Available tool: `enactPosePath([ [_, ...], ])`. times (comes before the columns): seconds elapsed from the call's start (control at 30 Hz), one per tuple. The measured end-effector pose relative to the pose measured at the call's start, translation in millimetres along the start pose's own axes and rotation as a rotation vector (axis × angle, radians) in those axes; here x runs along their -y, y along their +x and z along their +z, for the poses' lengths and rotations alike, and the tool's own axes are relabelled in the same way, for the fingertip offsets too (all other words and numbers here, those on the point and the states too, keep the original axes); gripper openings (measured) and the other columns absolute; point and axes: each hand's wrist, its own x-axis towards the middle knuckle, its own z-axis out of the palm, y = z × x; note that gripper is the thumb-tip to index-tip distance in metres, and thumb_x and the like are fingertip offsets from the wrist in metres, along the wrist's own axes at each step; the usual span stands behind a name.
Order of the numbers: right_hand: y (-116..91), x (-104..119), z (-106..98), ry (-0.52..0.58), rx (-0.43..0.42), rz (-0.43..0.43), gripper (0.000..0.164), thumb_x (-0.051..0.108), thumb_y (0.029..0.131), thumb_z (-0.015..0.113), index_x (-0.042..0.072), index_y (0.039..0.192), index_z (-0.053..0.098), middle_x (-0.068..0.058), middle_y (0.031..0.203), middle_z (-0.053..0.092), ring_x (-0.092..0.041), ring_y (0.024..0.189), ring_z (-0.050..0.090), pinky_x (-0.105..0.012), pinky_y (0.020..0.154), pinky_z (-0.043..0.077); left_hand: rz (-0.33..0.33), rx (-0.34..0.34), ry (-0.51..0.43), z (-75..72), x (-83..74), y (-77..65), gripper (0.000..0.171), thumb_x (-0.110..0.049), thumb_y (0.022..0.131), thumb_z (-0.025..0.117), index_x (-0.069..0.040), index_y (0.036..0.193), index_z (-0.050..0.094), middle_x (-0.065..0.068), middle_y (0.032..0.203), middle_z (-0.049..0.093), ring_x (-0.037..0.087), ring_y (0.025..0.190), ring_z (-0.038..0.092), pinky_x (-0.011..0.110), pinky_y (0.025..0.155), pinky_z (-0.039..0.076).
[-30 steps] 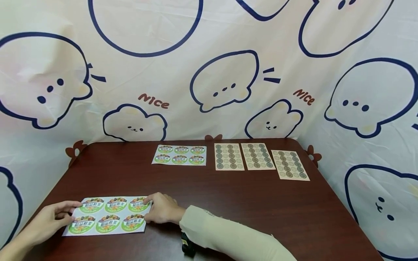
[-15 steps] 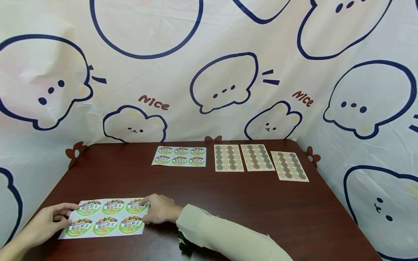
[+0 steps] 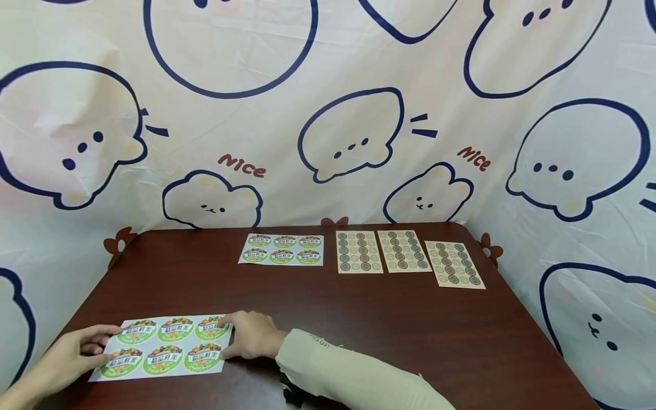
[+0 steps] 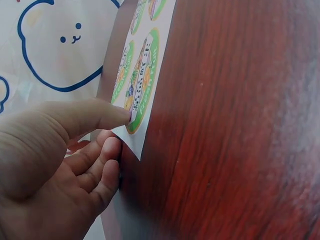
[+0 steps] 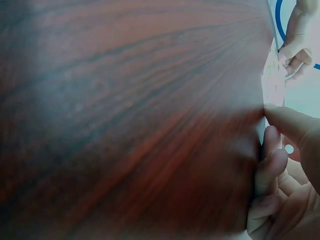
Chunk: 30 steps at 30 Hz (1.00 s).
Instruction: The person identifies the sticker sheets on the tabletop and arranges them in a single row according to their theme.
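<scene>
A white sheet of round green fruit-label stickers [image 3: 154, 380] lies at the front left of the table, about flat. My left hand [image 3: 72, 356] pinches its left edge; in the left wrist view the thumb [image 4: 107, 116] is on the sheet's corner with the other fingers curled by the edge. At the right edge my right hand [image 3: 253, 336] pinches the same sheet, index finger on the upper right sticker and thumb at the side. The right wrist view shows that hand's curled fingers [image 5: 272, 165] close to the tabletop, the sheet seen nearly edge-on.
A second sheet of the same fruit stickers [image 3: 281, 250] lies at the back middle of the brown table [image 3: 389, 330]. Right of it lie three cream sheets of small round stickers [image 3: 359, 251]. A cartoon-printed cloth [image 3: 282, 131] surrounds the table's back and sides.
Both hands and the sticker sheet have shifted slightly left and toward the front edge. The view has tilted up a little. The sheets at the back stay in place.
</scene>
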Motion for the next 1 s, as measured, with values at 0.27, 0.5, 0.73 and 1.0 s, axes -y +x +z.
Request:
enactPosePath([
  [0.27,0.1,-4.1,0.5,0.001,0.006,-0.006,0.059,0.044,0.083,0.082,0.048,0.137,0.058,0.021,0.107,0.072,-0.006,0.056,0.038,-0.024,0.054,0.036,-0.029,0.010,-0.021,1.3,1.5,3.6,0.052,-0.010,0.085,0.078,0.016,0.126,0.059,0.009,0.096,0.063,0.005,0.075,0.050,0.022,0.063,0.045],
  [0.5,-1.9,-1.1,1.7,-0.007,0.013,-0.011,0.060,0.045,0.084,0.081,0.050,0.138,0.056,0.023,0.134,0.063,-0.007,0.056,0.037,-0.025,0.055,0.037,-0.059,0.029,-0.010,3.3,4.2,0.7,0.050,-0.005,0.085,0.075,0.018,0.127,0.058,0.022,0.102,0.067,0.009,0.076,0.053,0.022,0.062,0.046],
  [0.73,-2.2,0.5,5.4,-0.005,0.017,-0.014,0.059,0.045,0.084,0.080,0.051,0.138,0.056,0.020,0.102,0.073,-0.007,0.050,0.028,-0.025,0.052,0.033,-0.071,0.050,-0.048,4.3,8.8,-4.3,0.047,-0.001,0.088,0.069,0.020,0.128,0.055,0.014,0.101,0.066,0.000,0.072,0.048,0.022,0.063,0.047],
  [1.0,-1.0,-2.1,1.9,-0.003,0.013,-0.023,0.060,0.043,0.086,0.079,0.050,0.140,0.055,0.016,0.075,0.064,-0.007,0.045,0.027,-0.025,0.047,0.029,-0.053,0.033,-0.043,4.8,9.9,0.6,0.047,-0.001,0.088,0.069,0.020,0.127,0.055,0.013,0.100,0.066,0.000,0.072,0.047,0.021,0.063,0.047],
])
